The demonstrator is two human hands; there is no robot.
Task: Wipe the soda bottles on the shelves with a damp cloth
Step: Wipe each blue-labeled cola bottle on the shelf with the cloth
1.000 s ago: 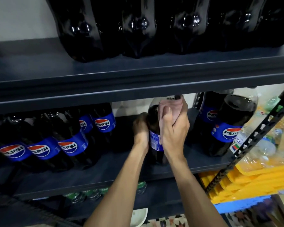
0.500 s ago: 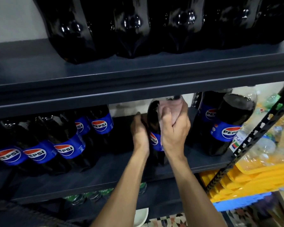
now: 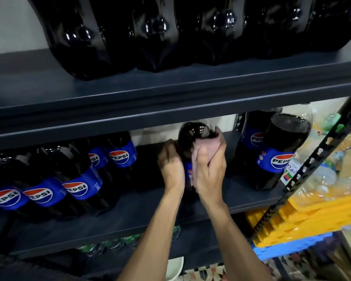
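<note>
A large dark Pepsi bottle (image 3: pixel 193 134) stands in the middle of the middle shelf (image 3: pixel 142 211). My left hand (image 3: pixel 171 165) grips its left side at label height. My right hand (image 3: pixel 210 169) holds a pink cloth (image 3: pixel 208 146) pressed against the bottle's right shoulder and front. The hands and cloth hide most of its blue label. A row of Pepsi bottles (image 3: pixel 79 185) fills the shelf's left part, and two more Pepsi bottles (image 3: pixel 278 153) stand at the right.
Big dark bottles (image 3: pixel 154 35) line the top shelf (image 3: pixel 170 94), whose front edge hangs low over the hands. A slotted black upright (image 3: pixel 304 169) slants at the right. Yellow and blue crates (image 3: pixel 302 218) and clear plastic bottles lie beyond it. Green-capped bottles (image 3: pixel 109 243) sit on the lower shelf.
The cloth and my right hand have slid down from the bottle's top, baring its dark shoulder. The bottle has turned under my left hand, which has shifted its grip.
</note>
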